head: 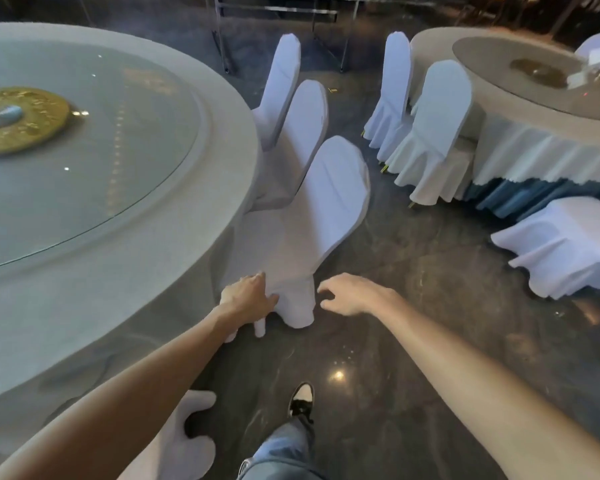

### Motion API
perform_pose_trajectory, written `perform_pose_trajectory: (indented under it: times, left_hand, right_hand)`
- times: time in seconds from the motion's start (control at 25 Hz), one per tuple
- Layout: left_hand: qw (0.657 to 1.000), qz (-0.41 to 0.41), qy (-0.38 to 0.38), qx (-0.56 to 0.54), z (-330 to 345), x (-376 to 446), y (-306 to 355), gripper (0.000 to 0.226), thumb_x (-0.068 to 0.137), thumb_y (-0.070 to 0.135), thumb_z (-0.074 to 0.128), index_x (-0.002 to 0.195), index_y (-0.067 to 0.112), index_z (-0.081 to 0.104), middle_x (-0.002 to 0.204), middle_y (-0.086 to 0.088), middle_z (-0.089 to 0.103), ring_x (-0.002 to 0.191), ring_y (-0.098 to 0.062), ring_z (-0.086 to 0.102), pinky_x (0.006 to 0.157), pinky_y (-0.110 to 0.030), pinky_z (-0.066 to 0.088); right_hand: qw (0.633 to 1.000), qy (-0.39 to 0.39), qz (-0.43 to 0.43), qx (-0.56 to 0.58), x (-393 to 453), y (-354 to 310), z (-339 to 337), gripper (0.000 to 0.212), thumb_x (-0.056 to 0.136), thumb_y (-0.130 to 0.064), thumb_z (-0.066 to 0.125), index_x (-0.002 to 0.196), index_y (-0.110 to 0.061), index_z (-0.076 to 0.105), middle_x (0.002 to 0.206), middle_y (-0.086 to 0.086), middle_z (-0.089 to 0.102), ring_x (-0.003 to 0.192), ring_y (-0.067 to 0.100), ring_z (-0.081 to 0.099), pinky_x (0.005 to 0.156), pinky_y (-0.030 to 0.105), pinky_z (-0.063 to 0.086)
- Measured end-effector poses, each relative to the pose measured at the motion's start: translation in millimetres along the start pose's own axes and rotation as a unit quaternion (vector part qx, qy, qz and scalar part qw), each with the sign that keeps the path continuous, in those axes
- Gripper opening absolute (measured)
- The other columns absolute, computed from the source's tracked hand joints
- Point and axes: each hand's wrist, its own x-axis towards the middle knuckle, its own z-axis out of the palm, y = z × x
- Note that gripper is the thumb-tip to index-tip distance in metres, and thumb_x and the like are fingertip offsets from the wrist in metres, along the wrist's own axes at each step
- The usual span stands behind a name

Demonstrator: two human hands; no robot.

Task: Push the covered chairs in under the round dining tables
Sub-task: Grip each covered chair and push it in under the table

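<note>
Both forearms are reaching fwd over dark glossy floor [413, 271], one sneaker [300, 398] and jeans leg showing at bottom edge. Left hand [248, 294] is pressing on near lower corner of nearest covered chair [312, 220], fingers spread and bunching white cover, not fully closed. Right hand [349, 294] is hovering just beside chair's right corner, fingers loosely curled, half open, holding nothing, not touching. Chair is sitting at rim of big round desk [125, 265], seat partly under edge, backrest leaning away to upper right. Two more chairs [302, 129] are lining up behind it. Chair legs are hidden by cover; another white-covered piece at bottom left is cut off. Second desk [534, 140] at far right.
</note>
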Motion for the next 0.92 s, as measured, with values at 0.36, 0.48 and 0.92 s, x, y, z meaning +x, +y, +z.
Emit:
perform_pose_trajectory:
  times: [0.36, 0.48, 0.92]
  left_hand:
    - [0.998, -0.012, 0.051, -0.026, -83, 232, 127, 0.069, 0.094, 0.049, 0.051, 0.147, 0.010, 0.030, 0.150, -0.009, 0.041, 0.135, -0.027, 0.042, 0.100, -0.044, 0.045]
    - [0.997, -0.026, 0.059, -0.040, -95, 305, 162, 0.077, 0.094, 0.050, 0.050, 0.153, 0.009, 0.020, 0.156, -0.009, 0.033, 0.140, -0.026, 0.036, 0.106, -0.044, 0.041]
    - [0.961, -0.208, 0.065, -0.168, -117, 541, 281, 0.084, 0.084, 0.074, 0.047, 0.149, 0.022, 0.033, 0.148, -0.002, 0.048, 0.125, -0.026, 0.055, 0.094, -0.037, 0.051]
  right_hand:
    - [0.986, 0.161, -0.043, 0.000, 144, 165, -173, 0.060, 0.095, -0.034, 0.048, 0.149, -0.020, 0.028, 0.162, 0.009, 0.008, 0.146, 0.027, 0.019, 0.106, 0.045, 0.037]
    - [0.982, 0.181, -0.054, 0.008, 195, 216, -216, 0.064, 0.097, -0.032, 0.047, 0.153, -0.019, 0.019, 0.163, 0.007, -0.001, 0.148, 0.024, 0.013, 0.107, 0.044, 0.035]
    - [0.973, 0.111, -0.190, -0.067, 416, 403, -374, 0.070, 0.095, -0.028, 0.052, 0.154, -0.019, 0.015, 0.164, 0.008, 0.000, 0.148, 0.027, 0.014, 0.113, 0.046, 0.033]
